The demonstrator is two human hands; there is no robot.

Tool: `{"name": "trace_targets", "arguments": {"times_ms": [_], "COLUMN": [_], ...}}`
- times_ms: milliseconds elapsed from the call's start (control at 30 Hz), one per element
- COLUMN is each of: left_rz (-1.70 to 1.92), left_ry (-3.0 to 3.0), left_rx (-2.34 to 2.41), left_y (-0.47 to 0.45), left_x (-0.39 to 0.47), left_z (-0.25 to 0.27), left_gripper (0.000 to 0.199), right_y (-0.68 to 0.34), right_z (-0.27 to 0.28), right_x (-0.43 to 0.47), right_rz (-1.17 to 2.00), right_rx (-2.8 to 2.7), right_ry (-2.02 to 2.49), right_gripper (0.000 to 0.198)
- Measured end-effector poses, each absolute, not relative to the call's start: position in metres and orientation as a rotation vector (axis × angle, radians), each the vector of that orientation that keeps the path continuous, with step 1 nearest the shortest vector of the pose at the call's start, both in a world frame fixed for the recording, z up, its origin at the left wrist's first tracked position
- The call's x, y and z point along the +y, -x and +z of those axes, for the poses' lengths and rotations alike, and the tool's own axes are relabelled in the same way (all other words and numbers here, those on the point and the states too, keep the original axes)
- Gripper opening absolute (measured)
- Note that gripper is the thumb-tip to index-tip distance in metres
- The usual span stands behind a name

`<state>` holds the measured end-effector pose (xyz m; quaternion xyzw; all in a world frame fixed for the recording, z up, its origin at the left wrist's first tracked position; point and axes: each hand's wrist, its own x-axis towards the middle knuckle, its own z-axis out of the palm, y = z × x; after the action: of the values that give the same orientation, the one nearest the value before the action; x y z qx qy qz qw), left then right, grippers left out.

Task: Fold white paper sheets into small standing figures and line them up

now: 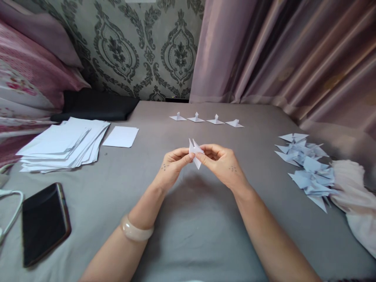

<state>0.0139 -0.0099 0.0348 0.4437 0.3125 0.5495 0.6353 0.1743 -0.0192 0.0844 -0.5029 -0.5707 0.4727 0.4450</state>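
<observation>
Above the middle of the grey cloth surface, a small folded white paper piece (195, 149) is held between both hands. It has two narrow points standing up and one wider point hanging down, like a partly folded origami crane. My left hand (175, 163) pinches its left side between thumb and fingers. On the other side, my right hand (222, 162) grips the paper the same way, thumb in front. Both hands are closed, and the fingertips behind the paper are partly hidden. Beyond them stands a row of several small folded paper pieces (216, 120).
A stack of white paper sheets (61, 143) lies at left, with a square sheet (121, 136) beside it. Nearer me are a phone (44, 225) and a white cable (14, 211). Folded paper cranes (314, 176) heap up at right beside pale fabric (349, 188). Black cloth (96, 103) lies behind.
</observation>
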Motion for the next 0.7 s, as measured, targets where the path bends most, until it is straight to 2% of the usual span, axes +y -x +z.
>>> {"name": "trace_targets", "arguments": {"times_ms": [133,533,700], "left_rz": [1.291,1.326,1.271], "left_ry": [-0.953,-0.858,-0.835], "left_rx": [0.758,0.939,0.967], "left_y": [-0.018,-0.022,-0.019], "left_x": [-0.011,-0.010,-0.005], "left_z": [0.037,0.044,0.031], "left_gripper": [0.014,0.017,0.019], "right_y": [-0.177,-0.180,-0.181], "right_z": [0.088,0.062,0.048], "right_x": [-0.018,-0.002,0.003], "right_rz": [1.214,1.446,1.495], "right_rx": [-1.428,-1.243,-1.258], "right_ry": [1.233,1.270,1.271], "right_gripper": [0.022,0.033,0.028]}}
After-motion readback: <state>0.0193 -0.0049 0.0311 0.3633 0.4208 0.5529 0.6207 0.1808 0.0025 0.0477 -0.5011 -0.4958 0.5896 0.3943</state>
